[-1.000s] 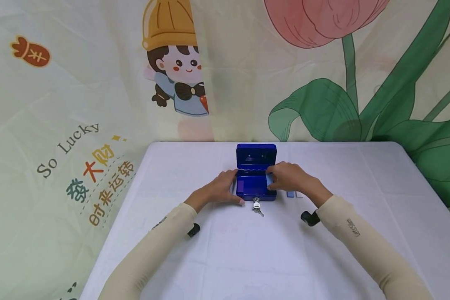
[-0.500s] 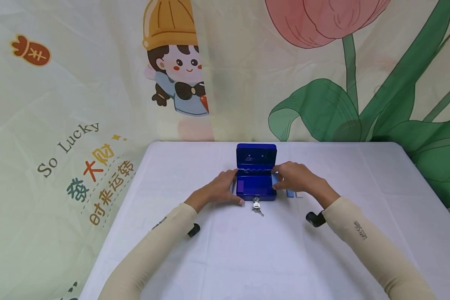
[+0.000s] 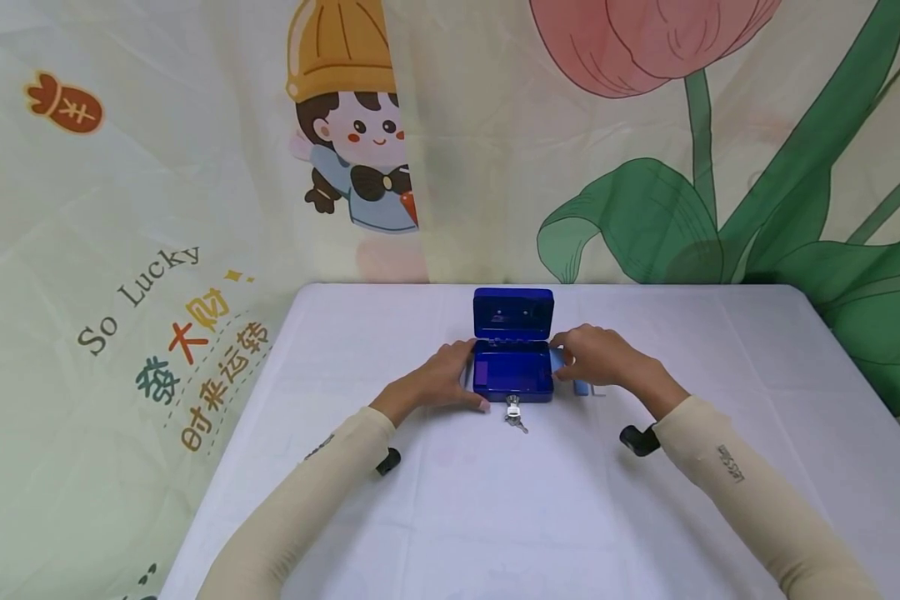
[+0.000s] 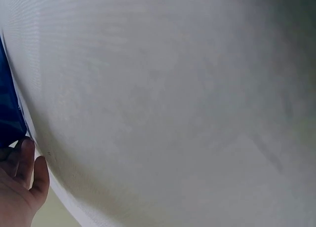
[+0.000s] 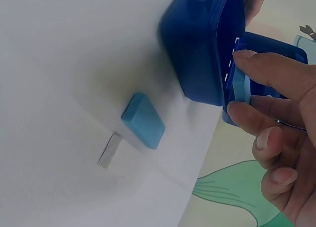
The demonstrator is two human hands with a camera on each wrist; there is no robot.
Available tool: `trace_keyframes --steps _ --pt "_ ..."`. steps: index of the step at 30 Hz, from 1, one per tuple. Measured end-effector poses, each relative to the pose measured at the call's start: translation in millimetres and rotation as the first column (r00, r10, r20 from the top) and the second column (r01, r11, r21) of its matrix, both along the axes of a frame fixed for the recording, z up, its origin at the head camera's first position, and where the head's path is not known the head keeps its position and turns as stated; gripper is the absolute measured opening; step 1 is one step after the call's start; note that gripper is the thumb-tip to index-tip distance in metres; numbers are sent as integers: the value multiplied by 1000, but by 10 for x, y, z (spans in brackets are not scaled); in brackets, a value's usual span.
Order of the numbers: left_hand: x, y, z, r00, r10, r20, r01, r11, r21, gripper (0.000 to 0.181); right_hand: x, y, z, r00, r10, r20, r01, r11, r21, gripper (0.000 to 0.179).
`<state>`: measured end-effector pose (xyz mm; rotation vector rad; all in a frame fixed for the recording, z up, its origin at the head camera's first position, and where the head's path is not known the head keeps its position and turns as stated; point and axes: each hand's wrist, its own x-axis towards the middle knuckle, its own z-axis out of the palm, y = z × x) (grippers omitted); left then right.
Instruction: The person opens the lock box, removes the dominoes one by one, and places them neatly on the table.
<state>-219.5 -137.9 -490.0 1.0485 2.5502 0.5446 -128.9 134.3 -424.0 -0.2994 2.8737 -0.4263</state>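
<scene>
A small dark blue cash box stands on the white-covered table, its lid raised. Keys hang from its front lock. A purple piece shows inside at the left. My left hand rests along the box's left side, thumb by the front corner; in the left wrist view its fingers touch the box's edge. My right hand pinches a light blue block between thumb and fingers, beside the box's right rim. Another light blue block lies on the table under it.
Beside the loose blue block lies a white flat piece. The table backs onto a printed cloth with a tulip and a cartoon figure. Black wrist cameras sit on both forearms.
My right hand has moved right, carrying the light blue block from over the box's right part to just outside its right wall. The left hand has stayed in place.
</scene>
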Motion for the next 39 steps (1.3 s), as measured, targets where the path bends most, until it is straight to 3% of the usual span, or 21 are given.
trace_keyframes --steps 13,39 --pt "9 4 32 1000 2 4 -2 1000 -21 124 82 222 -48 1000 8 3 -8 1000 -19 48" --pt "15 10 22 1000 4 13 -4 1000 -23 123 224 608 -123 995 -60 81 63 998 -29 50"
